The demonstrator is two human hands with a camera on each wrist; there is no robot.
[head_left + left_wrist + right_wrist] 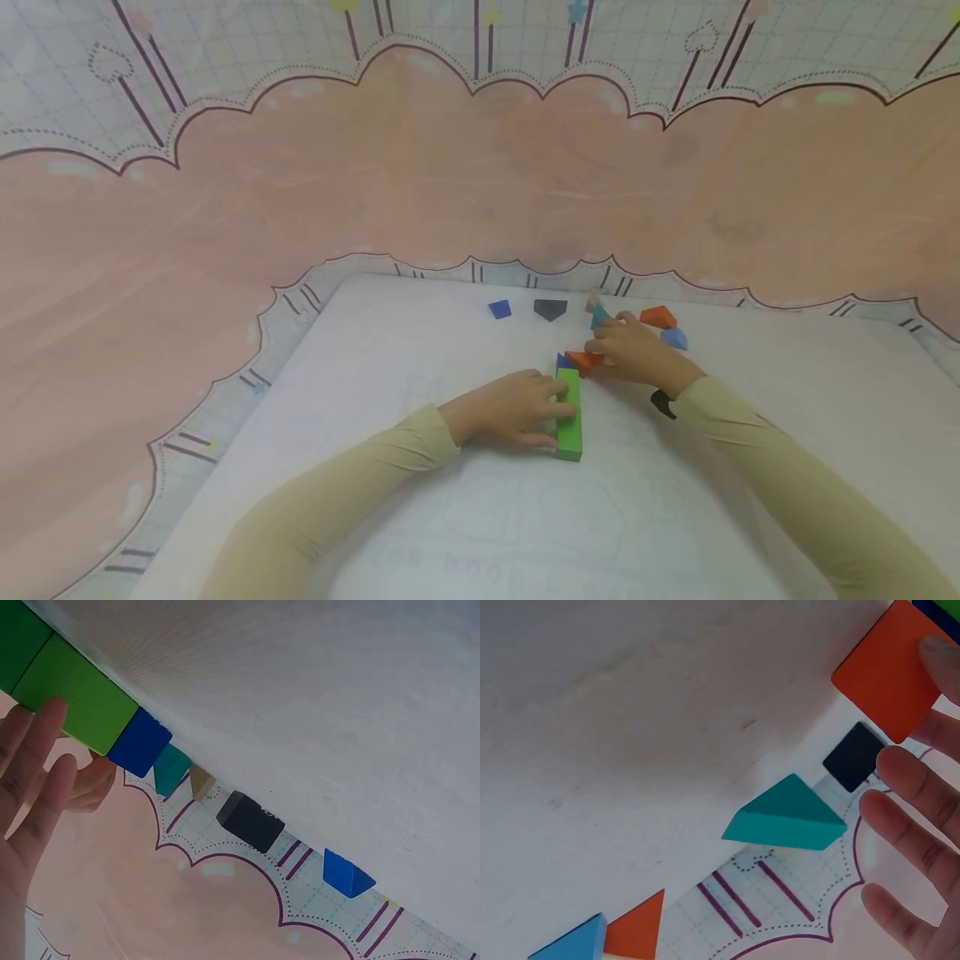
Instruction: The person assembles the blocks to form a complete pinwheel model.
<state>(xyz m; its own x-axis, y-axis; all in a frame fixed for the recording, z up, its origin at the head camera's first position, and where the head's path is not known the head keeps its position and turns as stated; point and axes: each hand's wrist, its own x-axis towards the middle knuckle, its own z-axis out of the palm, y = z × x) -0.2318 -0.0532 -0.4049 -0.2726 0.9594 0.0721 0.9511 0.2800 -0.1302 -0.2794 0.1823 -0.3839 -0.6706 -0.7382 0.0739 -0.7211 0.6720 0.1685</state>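
Note:
Two green blocks point(569, 437) stand end to end in a row on the white tabletop. My left hand point(510, 408) lies across them, its fairly straight fingers touching the blocks; in the left wrist view its fingertips rest against the light green block point(82, 694). A blue block point(141, 742) adjoins the far end of the row. Beside it is an orange block point(891, 671), which my right hand point(637, 350) pinches between thumb and index finger. The other right fingers are spread near a teal triangular block point(787, 817), apart from it in the right wrist view.
Toward the table's back edge lie a blue block point(500, 309), a black block point(551, 309) and a tan block point(593, 302). Right of my right hand are another orange block point(658, 317) and a light blue block point(674, 337). A patterned pink cloth point(480, 183) hangs behind.

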